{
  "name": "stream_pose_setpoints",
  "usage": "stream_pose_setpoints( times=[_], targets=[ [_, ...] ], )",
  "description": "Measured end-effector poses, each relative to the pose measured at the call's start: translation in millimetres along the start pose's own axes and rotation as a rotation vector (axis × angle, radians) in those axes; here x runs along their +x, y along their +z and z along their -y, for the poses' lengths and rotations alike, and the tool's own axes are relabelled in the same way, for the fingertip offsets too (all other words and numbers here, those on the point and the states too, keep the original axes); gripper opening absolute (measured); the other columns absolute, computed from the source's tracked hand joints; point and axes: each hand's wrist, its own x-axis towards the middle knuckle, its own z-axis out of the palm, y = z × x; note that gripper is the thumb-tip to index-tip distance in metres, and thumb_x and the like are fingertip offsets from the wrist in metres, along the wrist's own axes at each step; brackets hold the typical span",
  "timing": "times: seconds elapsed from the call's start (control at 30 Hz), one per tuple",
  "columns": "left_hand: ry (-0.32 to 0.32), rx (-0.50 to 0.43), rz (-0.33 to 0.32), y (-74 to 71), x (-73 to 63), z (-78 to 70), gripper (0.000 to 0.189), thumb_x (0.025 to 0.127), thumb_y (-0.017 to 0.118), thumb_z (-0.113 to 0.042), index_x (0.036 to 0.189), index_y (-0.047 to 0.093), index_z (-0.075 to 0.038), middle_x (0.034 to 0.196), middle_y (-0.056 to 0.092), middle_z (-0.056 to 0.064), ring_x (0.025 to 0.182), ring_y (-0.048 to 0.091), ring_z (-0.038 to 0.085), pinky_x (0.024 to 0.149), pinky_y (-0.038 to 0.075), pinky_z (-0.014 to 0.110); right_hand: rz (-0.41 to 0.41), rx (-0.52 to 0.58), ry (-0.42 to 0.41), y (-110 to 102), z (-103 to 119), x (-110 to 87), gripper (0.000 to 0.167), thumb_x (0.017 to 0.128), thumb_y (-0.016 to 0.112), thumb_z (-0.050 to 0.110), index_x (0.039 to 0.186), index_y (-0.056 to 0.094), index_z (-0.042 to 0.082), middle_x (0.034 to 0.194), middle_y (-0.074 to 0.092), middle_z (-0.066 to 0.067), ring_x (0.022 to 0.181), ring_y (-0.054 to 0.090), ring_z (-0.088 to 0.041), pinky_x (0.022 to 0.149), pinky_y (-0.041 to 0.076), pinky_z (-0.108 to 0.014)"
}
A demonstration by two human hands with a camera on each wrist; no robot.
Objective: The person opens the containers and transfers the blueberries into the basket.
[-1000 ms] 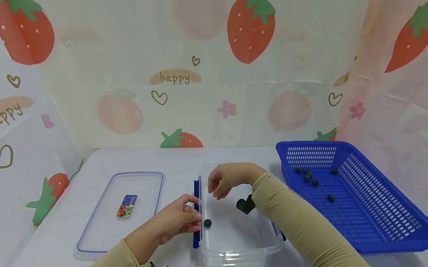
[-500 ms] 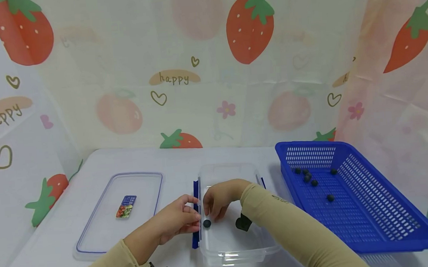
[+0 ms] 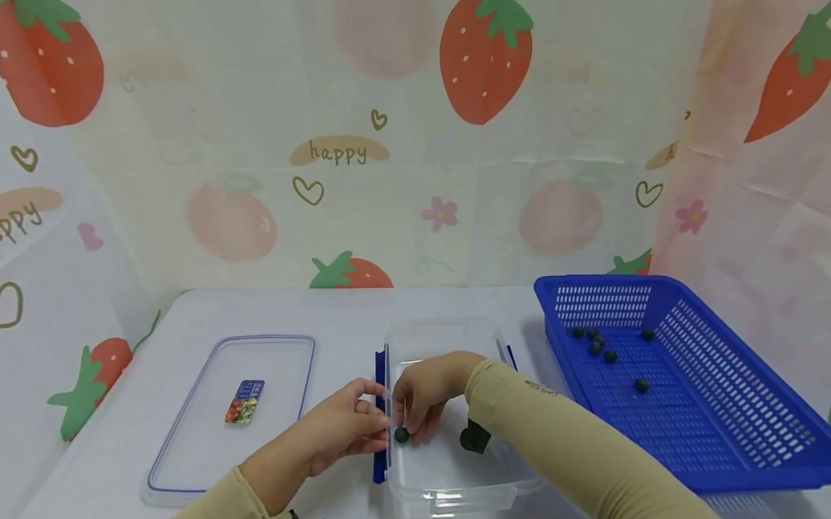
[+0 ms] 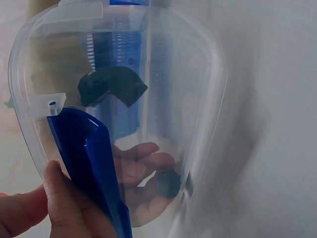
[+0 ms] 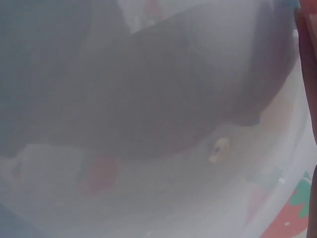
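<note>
A clear plastic box (image 3: 488, 471) with blue side latches stands before me. My left hand (image 3: 351, 426) touches its left side at the blue latch (image 4: 89, 148), fingers spread against the outside. Inside the box, my right hand (image 3: 428, 391) reaches down to a small dark ball (image 3: 401, 435) near the left wall. Through the clear wall in the left wrist view, the right fingers (image 4: 143, 206) are curled around that dark ball. The right wrist view is blurred and shows only the hand's edge at its right border.
On the right stands a blue perforated basket (image 3: 715, 399) holding several dark balls (image 3: 611, 356). A clear lid (image 3: 183, 461) with a blue rim and a colourful label (image 3: 245, 402) lies on the left. White cloth covers the table (image 3: 340, 313); patterned sheets hang behind.
My right hand has moved down and left into the box, and its fingers have come round the dark ball. My left hand stays at the latch.
</note>
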Motion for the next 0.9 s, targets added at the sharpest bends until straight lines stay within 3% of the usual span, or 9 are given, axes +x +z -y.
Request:
stream_pose_setpoints(
  times=[0.33,0.9],
  targets=[
    [0.005,0.003,0.001,0.0,0.0,0.4,0.046,0.088,0.057,-0.002,0.129,0.035,-0.005,0.090,0.056,0.012,0.072,0.062,0.018,0.067,0.056,0.030,-0.031,-0.006,-0.080,-5.6,-1.6,0.9,0.011,0.078,0.065,-0.006,0.085,0.065,0.003,0.084,0.067,-0.009,0.074,0.063,-0.017,0.070,0.056,-0.030],
    [-0.008,0.008,-0.011,0.0,-0.1,-0.7,0.046,0.088,0.057,-0.004,0.129,0.035,-0.006,0.092,0.057,0.013,0.073,0.062,0.018,0.068,0.056,0.030,-0.020,0.023,-0.096,-7.5,-0.7,-2.5,0.011,0.081,0.063,-0.004,0.084,0.071,0.004,0.083,0.069,-0.011,0.076,0.067,-0.019,0.070,0.056,-0.031]
  ],
)
